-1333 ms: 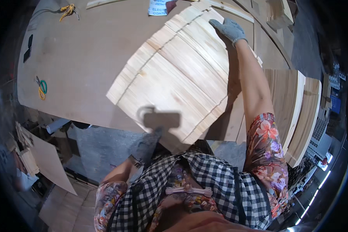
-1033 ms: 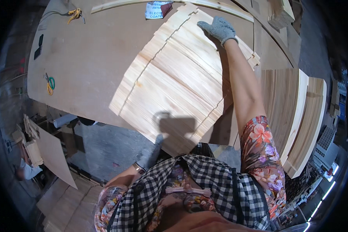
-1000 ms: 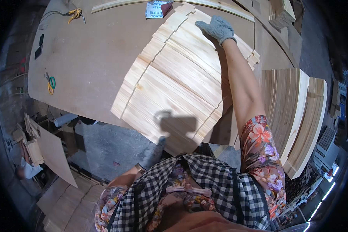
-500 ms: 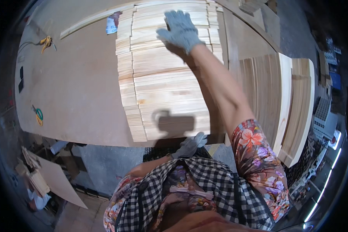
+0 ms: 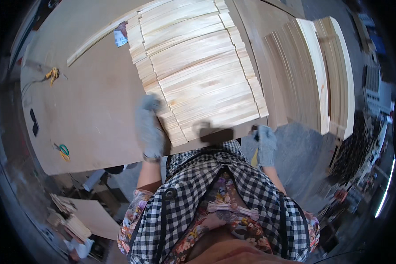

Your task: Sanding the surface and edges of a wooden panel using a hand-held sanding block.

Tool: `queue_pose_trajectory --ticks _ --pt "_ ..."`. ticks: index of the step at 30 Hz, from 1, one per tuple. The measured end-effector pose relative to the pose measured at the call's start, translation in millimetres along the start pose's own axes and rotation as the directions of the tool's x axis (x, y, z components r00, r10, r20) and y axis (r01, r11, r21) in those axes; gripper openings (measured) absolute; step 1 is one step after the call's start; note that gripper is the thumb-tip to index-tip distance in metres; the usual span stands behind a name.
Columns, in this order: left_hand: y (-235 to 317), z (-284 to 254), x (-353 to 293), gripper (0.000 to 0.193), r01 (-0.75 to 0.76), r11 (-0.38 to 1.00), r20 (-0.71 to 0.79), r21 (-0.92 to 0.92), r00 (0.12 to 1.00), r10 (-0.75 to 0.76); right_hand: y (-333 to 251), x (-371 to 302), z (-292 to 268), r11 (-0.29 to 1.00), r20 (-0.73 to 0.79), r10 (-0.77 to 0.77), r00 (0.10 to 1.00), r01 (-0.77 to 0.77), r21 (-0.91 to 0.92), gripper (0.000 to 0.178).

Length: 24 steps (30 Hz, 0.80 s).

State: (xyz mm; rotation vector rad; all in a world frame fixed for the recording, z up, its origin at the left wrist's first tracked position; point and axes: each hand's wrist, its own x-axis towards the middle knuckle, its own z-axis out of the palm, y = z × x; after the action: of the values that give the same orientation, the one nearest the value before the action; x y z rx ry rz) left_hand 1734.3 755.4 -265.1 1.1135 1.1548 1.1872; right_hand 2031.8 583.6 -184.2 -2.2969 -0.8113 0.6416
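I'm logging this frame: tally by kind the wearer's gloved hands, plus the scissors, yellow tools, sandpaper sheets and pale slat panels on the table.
Gloved hands: 2 (left hand, right hand)
Scissors: 1
Yellow tool: 1
Sandpaper sheet: 1
Pale slat panel: 1
Total: 6

Brown table (image 5: 101,110), pale wooden slats (image 5: 202,66), scissors (image 5: 64,152)

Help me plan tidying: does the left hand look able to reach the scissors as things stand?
Probably yes: the left hand, at the left edge of the wooden slats, seems to have only tabletop between it and the scissors, though that may take a stretch.
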Motion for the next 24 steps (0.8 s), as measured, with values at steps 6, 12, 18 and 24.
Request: queue_pose_trajectory --ticks 6,12,18,24 --pt "-82 -13 73 0.063 0.004 1.000 -0.151 -0.007 0.989 -0.005 33 33 51 0.923 0.435 -0.077 0.897 -0.101 0.371 0.022" --pt "-98 4 86 0.064 0.115 0.434 0.001 0.894 0.966 -0.258 39 57 91 0.831 0.286 -0.138 0.948 -0.046 0.554 0.006" --pt "-107 37 82 0.065 0.024 0.928 -0.072 0.371 0.997 0.003 79 79 78 0.914 0.391 -0.211 0.896 0.322 -0.245 0.044" --pt "-71 13 -12 0.073 0.312 0.931 -0.100 -0.192 0.937 -0.334 117 68 83 0.908 0.346 -0.298 0.890 0.376 -0.184 0.059"
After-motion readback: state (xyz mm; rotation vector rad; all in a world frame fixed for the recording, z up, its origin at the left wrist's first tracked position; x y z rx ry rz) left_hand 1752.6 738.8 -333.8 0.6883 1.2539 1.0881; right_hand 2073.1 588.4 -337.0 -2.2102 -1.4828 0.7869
